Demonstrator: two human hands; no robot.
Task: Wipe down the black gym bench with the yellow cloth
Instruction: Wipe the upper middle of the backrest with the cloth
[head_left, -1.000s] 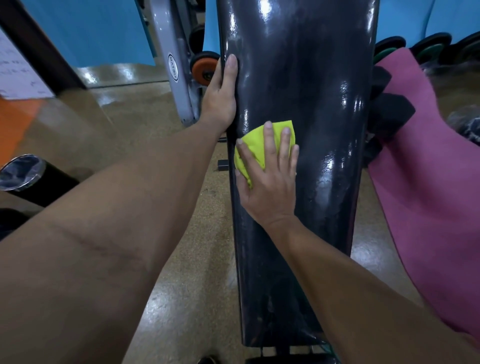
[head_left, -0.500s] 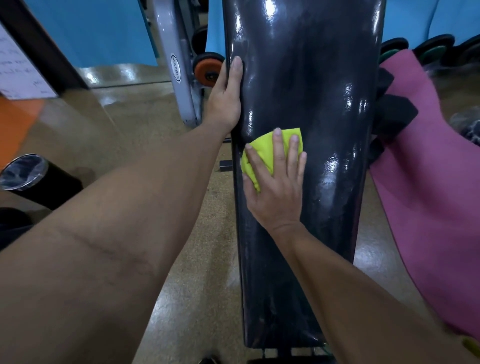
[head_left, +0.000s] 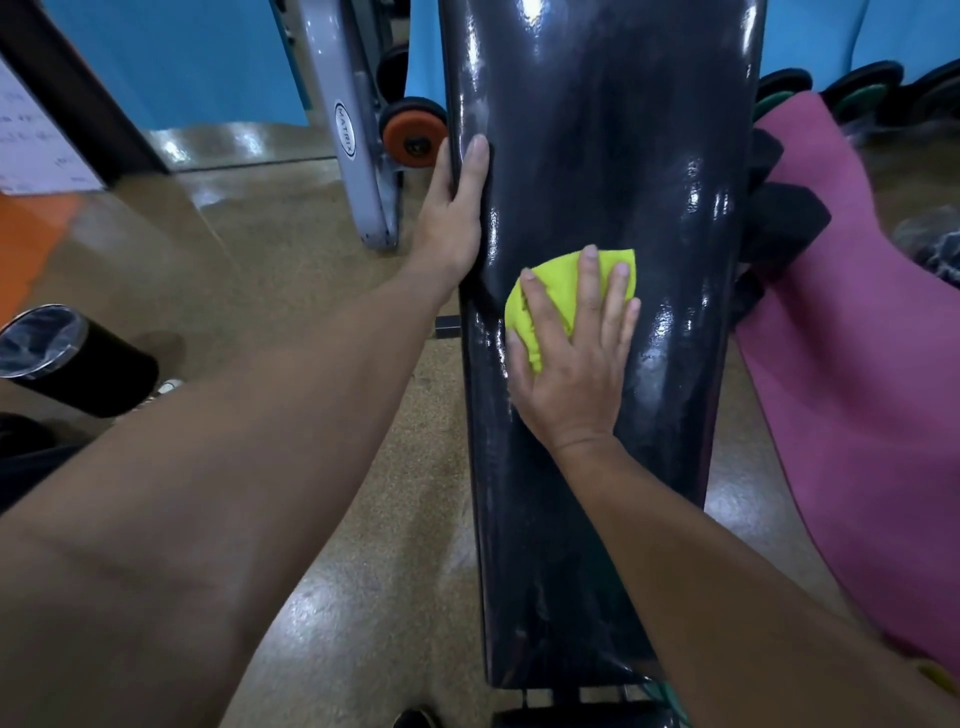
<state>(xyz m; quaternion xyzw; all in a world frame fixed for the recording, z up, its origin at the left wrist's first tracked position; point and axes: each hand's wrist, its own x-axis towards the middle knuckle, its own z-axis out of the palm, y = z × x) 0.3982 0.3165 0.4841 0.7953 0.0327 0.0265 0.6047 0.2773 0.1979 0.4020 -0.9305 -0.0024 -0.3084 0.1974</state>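
The right hand (head_left: 571, 364) presses flat, fingers spread, on the crumpled yellow cloth (head_left: 550, 296) midway along the glossy black padded gym bench (head_left: 623, 156). The left hand (head_left: 452, 208) clasps the bench's left edge. Wiping looks mid-course; which stretches remain is unclear.

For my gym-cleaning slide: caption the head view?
Right hand presses yellow cloth flat on black bench; left hand grips its edge.
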